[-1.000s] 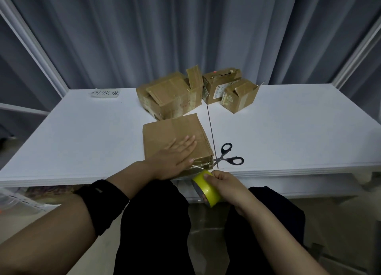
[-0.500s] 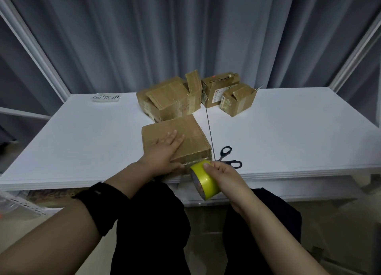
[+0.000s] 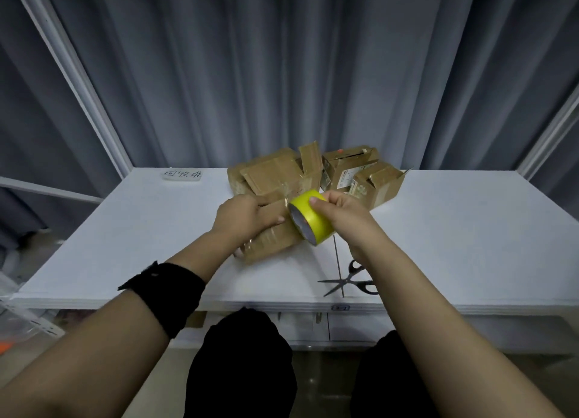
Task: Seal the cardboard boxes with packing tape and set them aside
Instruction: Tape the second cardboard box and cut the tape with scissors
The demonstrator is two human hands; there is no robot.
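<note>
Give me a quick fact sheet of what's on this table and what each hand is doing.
Left hand: holds the brown cardboard box
Right hand: grips the yellow roll of packing tape at the box's right end
Black-handled scissors: lying untouched near the front edge of the white table
Other cardboard boxes: clustered at the back, some flaps up

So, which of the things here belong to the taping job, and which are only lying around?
For the job:
- tape roll, in the right hand
- box, held by the left hand
- pile of boxes behind it
- scissors, probably for cutting tape

Just lying about:
- white label with writing, far left on the table
- grey curtain
</note>
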